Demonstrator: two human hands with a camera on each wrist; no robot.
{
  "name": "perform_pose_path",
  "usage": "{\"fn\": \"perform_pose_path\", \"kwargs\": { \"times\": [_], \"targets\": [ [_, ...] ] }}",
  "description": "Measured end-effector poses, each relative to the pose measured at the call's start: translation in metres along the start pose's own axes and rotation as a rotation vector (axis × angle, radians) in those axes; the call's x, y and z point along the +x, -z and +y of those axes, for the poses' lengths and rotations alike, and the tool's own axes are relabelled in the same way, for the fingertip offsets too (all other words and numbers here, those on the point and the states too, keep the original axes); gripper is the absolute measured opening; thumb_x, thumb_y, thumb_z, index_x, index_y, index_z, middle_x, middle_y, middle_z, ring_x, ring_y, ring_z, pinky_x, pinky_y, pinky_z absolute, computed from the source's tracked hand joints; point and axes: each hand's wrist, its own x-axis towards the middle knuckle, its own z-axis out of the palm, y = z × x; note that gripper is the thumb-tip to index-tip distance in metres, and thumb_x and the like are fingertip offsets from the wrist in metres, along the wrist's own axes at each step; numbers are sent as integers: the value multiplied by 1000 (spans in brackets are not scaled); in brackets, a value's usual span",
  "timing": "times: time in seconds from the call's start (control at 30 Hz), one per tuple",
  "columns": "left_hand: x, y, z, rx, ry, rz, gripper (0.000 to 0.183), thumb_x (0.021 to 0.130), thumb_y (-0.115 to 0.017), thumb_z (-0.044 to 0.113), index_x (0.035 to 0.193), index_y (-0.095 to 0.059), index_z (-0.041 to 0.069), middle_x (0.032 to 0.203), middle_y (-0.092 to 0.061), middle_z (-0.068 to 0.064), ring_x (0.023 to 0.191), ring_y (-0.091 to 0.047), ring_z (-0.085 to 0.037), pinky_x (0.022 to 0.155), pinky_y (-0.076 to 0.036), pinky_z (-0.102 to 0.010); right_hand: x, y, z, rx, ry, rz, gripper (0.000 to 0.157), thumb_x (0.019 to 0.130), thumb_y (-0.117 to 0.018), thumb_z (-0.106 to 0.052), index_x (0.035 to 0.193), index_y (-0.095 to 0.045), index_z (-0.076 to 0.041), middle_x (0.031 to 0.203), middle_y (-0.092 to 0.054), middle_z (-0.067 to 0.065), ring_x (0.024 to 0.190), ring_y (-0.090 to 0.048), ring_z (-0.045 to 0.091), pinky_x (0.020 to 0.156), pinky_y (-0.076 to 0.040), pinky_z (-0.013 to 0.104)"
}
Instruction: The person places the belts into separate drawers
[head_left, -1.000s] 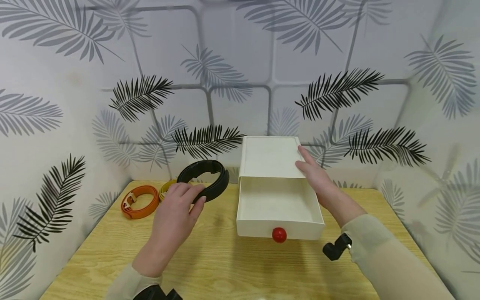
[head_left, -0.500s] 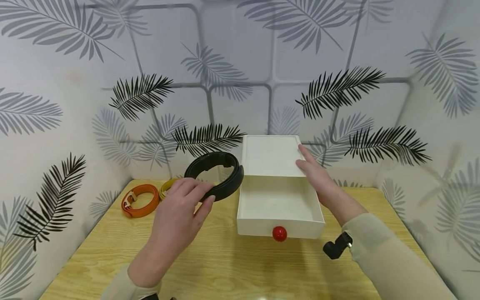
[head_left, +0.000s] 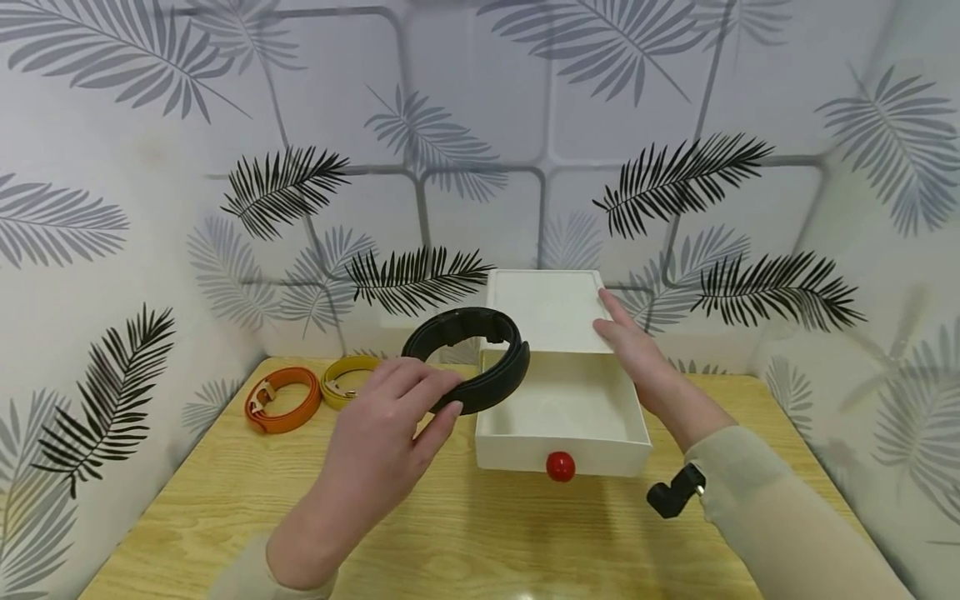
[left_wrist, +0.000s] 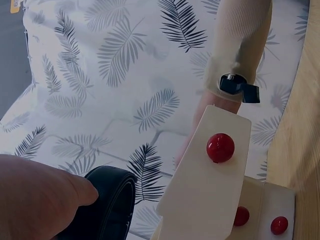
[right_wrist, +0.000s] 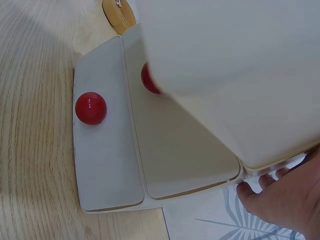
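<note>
My left hand (head_left: 375, 450) pinches a coiled black belt (head_left: 491, 392) between thumb and fingers, holding it in the air. The coil overlaps the left edge of a white drawer (head_left: 517, 455) in the head view. This top drawer, with a red knob (head_left: 560, 467), is pulled out of a white cabinet (head_left: 546, 308), and no contents show inside. At the cabinet's right side, my right hand (head_left: 633, 350) rests against the top edge with its fingers extended. In the right wrist view its fingertips (right_wrist: 246, 190) touch the cabinet's side.
Coiled on the wooden table (head_left: 247, 508) at the left lie an orange belt (head_left: 306, 407) and a yellow belt (head_left: 330, 390). Below the pulled-out drawer, two closed drawers with red knobs (right_wrist: 91, 108) face forward. A leaf-patterned wall covering (head_left: 480, 125) stands behind.
My left hand has carried the black belt rightward, from above the table to the drawer's left edge. More of the yellow belt now shows. The right hand stays at the cabinet.
</note>
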Motion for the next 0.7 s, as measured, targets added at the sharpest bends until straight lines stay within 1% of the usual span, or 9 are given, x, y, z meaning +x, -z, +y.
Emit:
{"fn": "perform_pose_path", "kwargs": {
  "times": [0.13,0.4,0.57,0.7],
  "targets": [
    [3,-1,8,-24,-6,-29,23,99,-85,15,122,-81,13,112,-74,-2,113,-66,-26,96,-63,-45,0,1,-1,0,-7,1,68,120,-33,-35,176,5,-45,184,15,2,166,-8,43,124,-28,75],
    [9,-6,22,-62,-31,-60,22,100,-85,18,121,-81,15,112,-74,1,112,-66,-24,96,-63,-41,0,1,-2,5,-14,5,68,119,-33,-35,176,5,-45,184,15,2,165,-12,43,123,-32,72],
    [13,-10,29,-66,-54,-85,22,100,-86,19,121,-82,15,111,-74,1,112,-66,-23,101,-61,-41,1,0,-2,11,-18,9,68,119,-33,-34,176,4,-46,184,14,1,166,-10,39,124,-32,70],
    [14,-16,32,-79,-78,-88,21,99,-86,18,120,-82,15,113,-75,3,113,-66,-21,100,-61,-38,1,0,-1,10,-16,11,68,119,-33,-34,176,3,-45,184,15,0,167,-4,37,125,-29,70]
  ]
}}
